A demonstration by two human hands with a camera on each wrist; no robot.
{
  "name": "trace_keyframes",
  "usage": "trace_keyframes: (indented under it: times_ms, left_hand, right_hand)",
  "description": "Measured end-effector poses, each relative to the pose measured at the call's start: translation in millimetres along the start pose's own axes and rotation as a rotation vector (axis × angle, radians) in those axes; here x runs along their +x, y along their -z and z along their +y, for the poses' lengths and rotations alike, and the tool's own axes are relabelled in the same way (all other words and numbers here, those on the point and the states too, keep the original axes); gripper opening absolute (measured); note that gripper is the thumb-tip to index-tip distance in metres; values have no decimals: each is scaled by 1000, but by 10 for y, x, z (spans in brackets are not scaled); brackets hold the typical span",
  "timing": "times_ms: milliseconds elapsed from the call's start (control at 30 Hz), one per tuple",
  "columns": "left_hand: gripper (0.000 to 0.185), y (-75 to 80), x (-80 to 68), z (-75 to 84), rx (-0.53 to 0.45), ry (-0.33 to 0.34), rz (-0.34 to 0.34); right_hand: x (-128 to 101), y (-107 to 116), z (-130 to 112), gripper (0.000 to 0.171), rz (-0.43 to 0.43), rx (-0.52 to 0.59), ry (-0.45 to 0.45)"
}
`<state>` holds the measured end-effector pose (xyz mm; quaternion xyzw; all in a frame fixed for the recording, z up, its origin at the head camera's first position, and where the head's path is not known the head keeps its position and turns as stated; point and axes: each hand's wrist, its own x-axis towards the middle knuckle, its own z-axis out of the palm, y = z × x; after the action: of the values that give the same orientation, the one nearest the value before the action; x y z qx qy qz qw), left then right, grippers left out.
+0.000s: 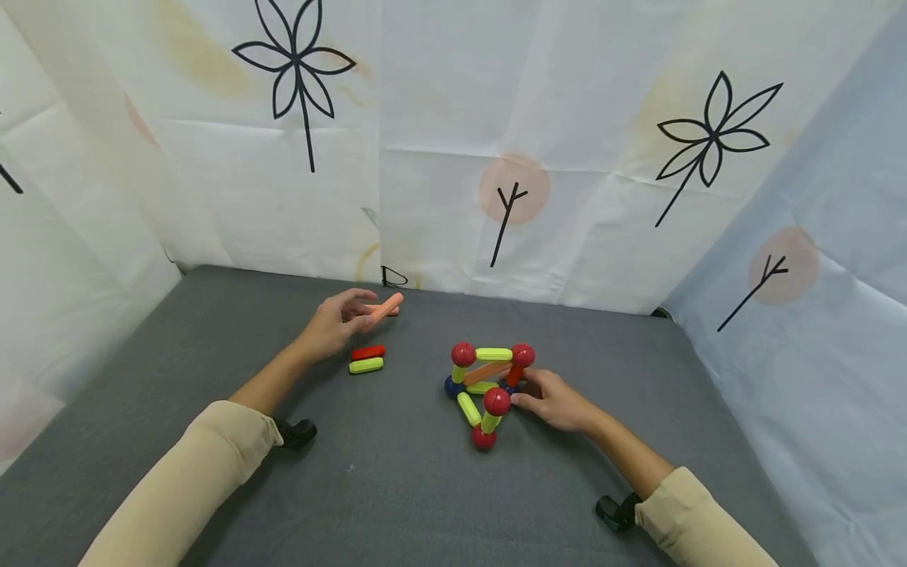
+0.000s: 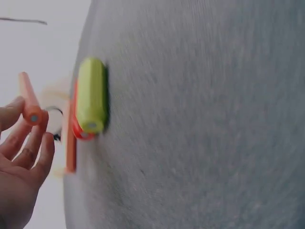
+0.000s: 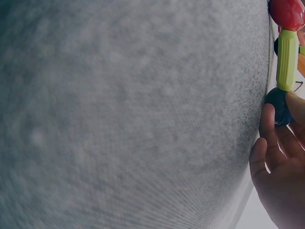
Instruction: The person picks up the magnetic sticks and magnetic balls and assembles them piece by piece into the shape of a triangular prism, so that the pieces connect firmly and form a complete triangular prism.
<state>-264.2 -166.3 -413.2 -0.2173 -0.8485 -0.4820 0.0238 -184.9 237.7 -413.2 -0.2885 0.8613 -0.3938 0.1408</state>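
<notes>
My left hand (image 1: 331, 327) pinches an orange magnetic rod (image 1: 388, 305) between thumb and fingers, raised above the table; the rod's metal-tipped end shows in the left wrist view. Just past it lies a second orange rod (image 2: 70, 148). Closer in, a red rod (image 1: 368, 353) and a yellow-green rod (image 1: 366, 366) lie side by side. To the right stands a frame of magnetic rods and balls, with red balls (image 1: 497, 402) on top and yellow-green, red and orange rods. My right hand (image 1: 556, 400) grips a dark blue ball (image 3: 276, 102) at its base, a yellow-green rod rising from it.
The things sit on a grey cloth-covered table (image 1: 383, 488). A white curtain (image 1: 439, 220) with plant drawings borders it at the back and sides. A black strap device (image 1: 298, 433) is on the left wrist and another (image 1: 616, 512) on the right.
</notes>
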Motion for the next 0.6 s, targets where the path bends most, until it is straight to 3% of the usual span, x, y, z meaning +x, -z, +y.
trace_keyframes:
  times_ms: [200,367,500,600]
  left_hand:
    - [48,-47,-87,239,-332,109,-17]
    - [58,-214,-176,411,-589,179,-131]
    - [66,-415,-260,517,-703,244,-228]
    - [65,-581,-325,588,-690,281,-280]
  right_hand:
    - [3,1,22,33,1,-5,5]
    - [4,1,31,34,5,-12,4]
    - [1,2,31,34,6,-13,4]
    - [2,0,25,34,6,-11,4]
